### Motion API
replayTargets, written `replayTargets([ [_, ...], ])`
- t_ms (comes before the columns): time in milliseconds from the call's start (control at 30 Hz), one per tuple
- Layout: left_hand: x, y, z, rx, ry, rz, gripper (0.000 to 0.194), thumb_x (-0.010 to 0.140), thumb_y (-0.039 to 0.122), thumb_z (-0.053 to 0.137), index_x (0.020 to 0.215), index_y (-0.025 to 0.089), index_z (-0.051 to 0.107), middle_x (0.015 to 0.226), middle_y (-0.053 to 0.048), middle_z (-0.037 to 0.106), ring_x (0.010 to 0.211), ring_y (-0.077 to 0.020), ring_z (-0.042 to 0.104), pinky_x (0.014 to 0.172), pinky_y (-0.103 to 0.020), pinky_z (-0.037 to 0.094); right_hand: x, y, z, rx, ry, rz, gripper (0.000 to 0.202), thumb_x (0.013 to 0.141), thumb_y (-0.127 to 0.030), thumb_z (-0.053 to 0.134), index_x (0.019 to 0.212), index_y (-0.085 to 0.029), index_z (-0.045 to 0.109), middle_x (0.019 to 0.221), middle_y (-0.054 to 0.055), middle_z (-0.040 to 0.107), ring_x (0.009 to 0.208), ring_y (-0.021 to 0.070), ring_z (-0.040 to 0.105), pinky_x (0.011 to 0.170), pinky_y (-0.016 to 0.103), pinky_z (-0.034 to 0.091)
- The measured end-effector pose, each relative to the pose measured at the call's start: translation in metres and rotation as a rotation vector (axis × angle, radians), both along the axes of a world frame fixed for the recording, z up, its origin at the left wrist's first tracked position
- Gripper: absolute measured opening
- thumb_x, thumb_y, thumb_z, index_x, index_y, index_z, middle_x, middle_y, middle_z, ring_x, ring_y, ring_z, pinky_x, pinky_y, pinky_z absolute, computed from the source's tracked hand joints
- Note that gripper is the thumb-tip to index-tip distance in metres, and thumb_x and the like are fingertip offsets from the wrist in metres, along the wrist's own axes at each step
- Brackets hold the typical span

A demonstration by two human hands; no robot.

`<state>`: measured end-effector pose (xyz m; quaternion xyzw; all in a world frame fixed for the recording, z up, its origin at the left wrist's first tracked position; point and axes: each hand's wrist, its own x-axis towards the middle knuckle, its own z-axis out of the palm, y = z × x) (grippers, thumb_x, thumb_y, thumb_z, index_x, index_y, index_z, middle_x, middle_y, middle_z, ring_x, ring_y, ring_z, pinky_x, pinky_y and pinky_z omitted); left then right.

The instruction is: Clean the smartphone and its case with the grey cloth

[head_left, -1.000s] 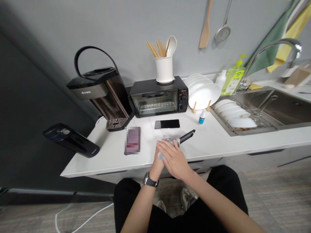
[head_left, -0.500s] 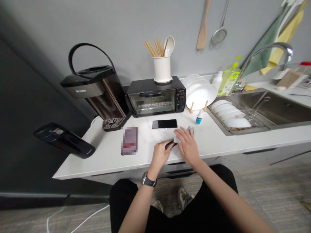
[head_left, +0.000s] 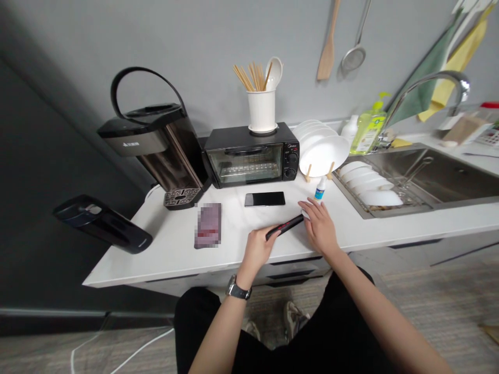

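Table (head_left: 234, 228): white
Left hand (head_left: 258, 246): fingers clamped on black stick (head_left: 287, 226)
Right hand (head_left: 320, 228): fingers over white cloth (head_left: 305, 213), grip unclear
White cloth: slid outward from left fingers, stick bared

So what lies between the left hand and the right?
In the head view, the black rod spans the gap, from the left hand to the right hand.

White counter (head_left: 167, 249) with oven (head_left: 249, 160), phone (head_left: 265, 199)
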<state>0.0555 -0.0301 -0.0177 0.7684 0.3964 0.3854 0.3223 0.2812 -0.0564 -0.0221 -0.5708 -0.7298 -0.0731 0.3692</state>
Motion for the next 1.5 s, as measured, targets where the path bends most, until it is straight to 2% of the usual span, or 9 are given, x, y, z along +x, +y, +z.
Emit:
replayTargets([
  [267,-0.014,0.001,-0.022,0.038,0.035,0.067,0.026,0.091,0.008,0.059,0.097,0.019,0.082,0.103,-0.012,0.083,0.096,-0.0287,0.080,0.093,-0.039,0.064,-0.117,-0.041,0.004,-0.074,-0.144,0.329,0.071,0.096,-0.016,0.046,0.165,-0.014,0.030,0.168,0.013,0.042,0.159,0.0265,0.031,0.132,0.059,0.019],
  [367,-0.014,0.001,-0.019,0.036,0.042,0.033,0.024,0.092,0.010,0.061,0.098,0.019,0.082,0.099,-0.010,0.084,0.095,-0.0290,0.080,0.093,-0.039,0.065,-0.094,-0.036,0.004,-0.065,-0.227,0.362,0.079,0.093,-0.016,0.049,0.168,-0.014,0.024,0.170,0.012,0.038,0.160,0.0256,0.030,0.130,0.055,0.027],
  [567,-0.002,0.003,-0.002,0.010,-0.003,-0.012,0.026,0.102,0.032,0.061,0.119,0.024,0.080,0.121,-0.006,0.081,0.109,-0.0286,0.078,0.098,-0.039,0.062,-0.012,-0.008,0.004,-0.039,-0.058,0.024,0.069,0.098,-0.013,0.040,0.166,-0.021,0.031,0.166,0.010,0.046,0.156,0.0291,0.038,0.127,0.062,0.027],
  [700,-0.004,0.000,-0.009,0.010,0.017,0.017,0.023,0.100,0.026,0.061,0.111,0.021,0.081,0.113,-0.008,0.083,0.103,-0.0288,0.080,0.096,-0.040,0.063,-0.061,-0.024,0.002,-0.053,-0.002,0.041,0.067,0.098,-0.012,0.038,0.165,-0.017,0.031,0.167,0.011,0.044,0.160,0.0297,0.030,0.129,0.065,0.017],
  [867,-0.020,-0.008,-0.022,0.006,0.086,0.057,0.017,0.095,0.019,0.064,0.100,0.020,0.080,0.100,-0.011,0.083,0.098,-0.0291,0.080,0.093,-0.039,0.064,-0.124,-0.048,0.004,-0.092,-0.156,0.318,0.070,0.096,-0.015,0.045,0.165,-0.015,0.031,0.171,0.010,0.037,0.161,0.0249,0.028,0.133,0.055,0.011],
  [1167,0.001,0.002,-0.002,0.017,0.012,-0.028,0.028,0.103,0.033,0.060,0.122,0.024,0.079,0.123,-0.006,0.080,0.111,-0.0274,0.078,0.101,-0.040,0.061,-0.015,-0.003,0.004,-0.004,0.066,-0.030,0.047,0.103,-0.017,0.037,0.146,-0.020,0.056,0.147,0.011,0.063,0.148,0.0301,0.046,0.128,0.062,0.022],
  [1267,0.002,0.000,-0.008,0.011,-0.006,-0.004,0.026,0.101,0.030,0.061,0.118,0.025,0.081,0.117,-0.005,0.082,0.108,-0.0276,0.079,0.102,-0.040,0.060,-0.043,-0.010,0.002,-0.001,0.093,-0.017,0.047,0.103,-0.016,0.035,0.146,-0.021,0.056,0.153,0.010,0.060,0.156,0.0314,0.035,0.128,0.067,0.014],
  [1367,-0.006,-0.009,-0.022,0.009,-0.021,0.056,0.029,0.097,0.026,0.061,0.118,0.025,0.080,0.114,-0.007,0.083,0.111,-0.0290,0.078,0.102,-0.042,0.061,-0.099,-0.030,0.001,-0.050,0.011,0.157,0.055,0.101,-0.015,0.040,0.156,-0.018,0.045,0.161,0.010,0.052,0.158,0.0286,0.031,0.131,0.062,0.012],
  [1500,-0.016,-0.018,-0.032,0.032,-0.059,0.129,0.047,0.097,0.023,0.056,0.143,0.020,0.067,0.140,-0.009,0.072,0.134,-0.0272,0.067,0.110,-0.039,0.056,-0.131,-0.043,0.005,-0.075,-0.189,0.396,0.068,0.097,-0.017,0.049,0.164,-0.014,0.034,0.168,0.010,0.042,0.160,0.0251,0.030,0.133,0.053,0.017],
])
